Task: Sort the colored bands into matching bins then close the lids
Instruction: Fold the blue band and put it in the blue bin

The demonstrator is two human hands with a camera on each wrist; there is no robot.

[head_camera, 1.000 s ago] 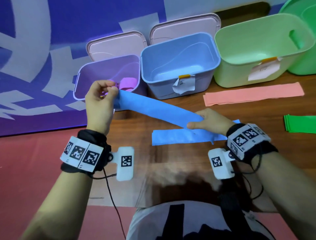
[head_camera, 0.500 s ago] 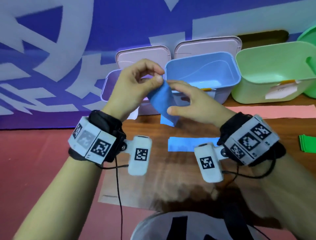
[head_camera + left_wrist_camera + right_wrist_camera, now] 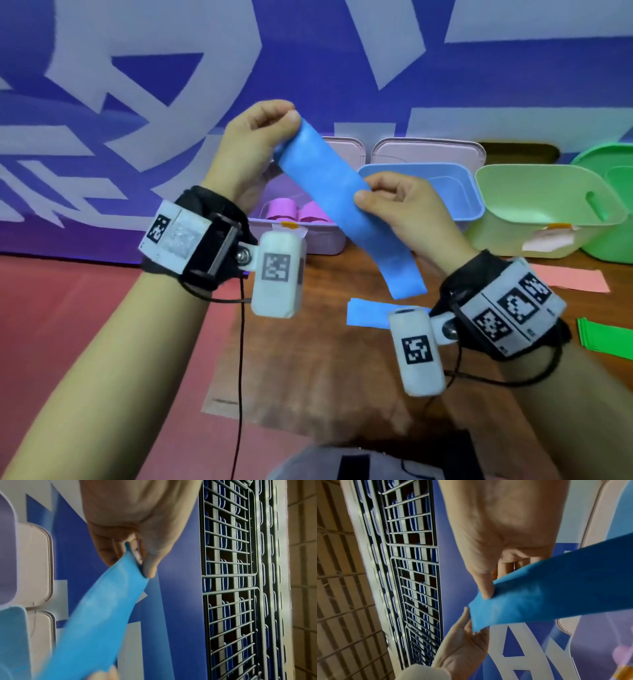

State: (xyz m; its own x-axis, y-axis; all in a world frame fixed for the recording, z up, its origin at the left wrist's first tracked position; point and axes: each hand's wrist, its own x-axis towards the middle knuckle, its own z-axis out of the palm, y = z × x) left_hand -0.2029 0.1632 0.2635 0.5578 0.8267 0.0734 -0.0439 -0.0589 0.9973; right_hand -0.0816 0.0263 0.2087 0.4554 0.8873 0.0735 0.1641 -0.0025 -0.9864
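Observation:
A blue band [image 3: 346, 205] is held up in the air in front of the bins, slanting down to the right. My left hand [image 3: 291, 118] pinches its top end between thumb and forefinger; the left wrist view shows that pinch on the blue band [image 3: 96, 622]. My right hand [image 3: 363, 193] pinches the band's edge near the middle, thumb on top of the blue band [image 3: 556, 595]. Its lower end hangs free. A second blue band [image 3: 366, 313] lies flat on the table below. The open blue bin [image 3: 455, 192] stands behind my right hand.
The purple bin [image 3: 322, 240] at the left holds rolled purple bands [image 3: 281, 210]. A green bin [image 3: 548, 192] stands at the right. Two pale lids [image 3: 428, 154] lean behind the bins. A salmon band [image 3: 575, 279] and a green band [image 3: 609, 339] lie on the table's right.
Both hands have risen from the table with the blue band. Half a second ago they were close together with the band bunched; now they are apart and it is drawn out long.

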